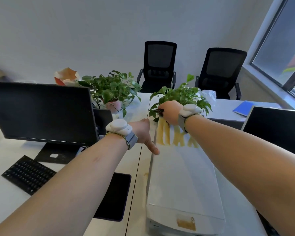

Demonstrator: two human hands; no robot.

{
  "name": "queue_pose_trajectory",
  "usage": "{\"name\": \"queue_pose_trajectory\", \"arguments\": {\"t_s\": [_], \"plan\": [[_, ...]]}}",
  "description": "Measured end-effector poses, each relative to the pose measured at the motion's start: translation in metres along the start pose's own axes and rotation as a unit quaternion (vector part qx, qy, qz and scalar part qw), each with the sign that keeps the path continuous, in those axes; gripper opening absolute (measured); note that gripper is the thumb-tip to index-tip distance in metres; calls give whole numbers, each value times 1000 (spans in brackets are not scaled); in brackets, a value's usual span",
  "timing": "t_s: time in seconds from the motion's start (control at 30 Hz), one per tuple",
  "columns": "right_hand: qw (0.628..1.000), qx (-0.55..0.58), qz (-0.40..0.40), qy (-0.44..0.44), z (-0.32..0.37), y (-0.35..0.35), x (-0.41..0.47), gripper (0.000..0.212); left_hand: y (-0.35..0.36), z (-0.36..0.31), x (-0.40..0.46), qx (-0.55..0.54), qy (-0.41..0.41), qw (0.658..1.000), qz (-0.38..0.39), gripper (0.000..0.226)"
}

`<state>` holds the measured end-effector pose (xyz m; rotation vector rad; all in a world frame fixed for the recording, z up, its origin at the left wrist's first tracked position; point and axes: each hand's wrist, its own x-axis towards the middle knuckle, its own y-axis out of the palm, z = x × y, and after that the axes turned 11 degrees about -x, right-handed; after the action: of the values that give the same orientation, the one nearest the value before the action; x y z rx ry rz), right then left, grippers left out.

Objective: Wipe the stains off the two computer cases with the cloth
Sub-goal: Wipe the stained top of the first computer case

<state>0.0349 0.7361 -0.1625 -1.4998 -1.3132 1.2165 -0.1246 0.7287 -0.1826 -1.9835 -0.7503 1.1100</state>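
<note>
A white computer case lies lengthwise on the desk in front of me. Yellow stains streak the far part of its top, and another yellow patch marks its near front face. At the far end of the top, my right hand grips a dark cloth that is mostly hidden under the fingers. My left hand presses against the case's left edge with the thumb stretched along the top; its fingers are hidden. A black case stands behind the monitor.
A black monitor, keyboard and dark mouse pad fill the desk to the left. Two potted plants stand just beyond the white case. A second screen is at the right, with two office chairs behind.
</note>
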Motion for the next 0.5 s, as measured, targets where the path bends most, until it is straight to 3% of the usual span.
{"name": "queue_pose_trajectory", "arguments": {"t_s": [0.27,0.5], "plan": [[996,-87,8,-18,11,11,-16,49,1,3,-2,-2,11,1000,-5,116],[995,-85,7,-46,32,19,-54,47,5,7,1,7,61,997,-37,127]]}}
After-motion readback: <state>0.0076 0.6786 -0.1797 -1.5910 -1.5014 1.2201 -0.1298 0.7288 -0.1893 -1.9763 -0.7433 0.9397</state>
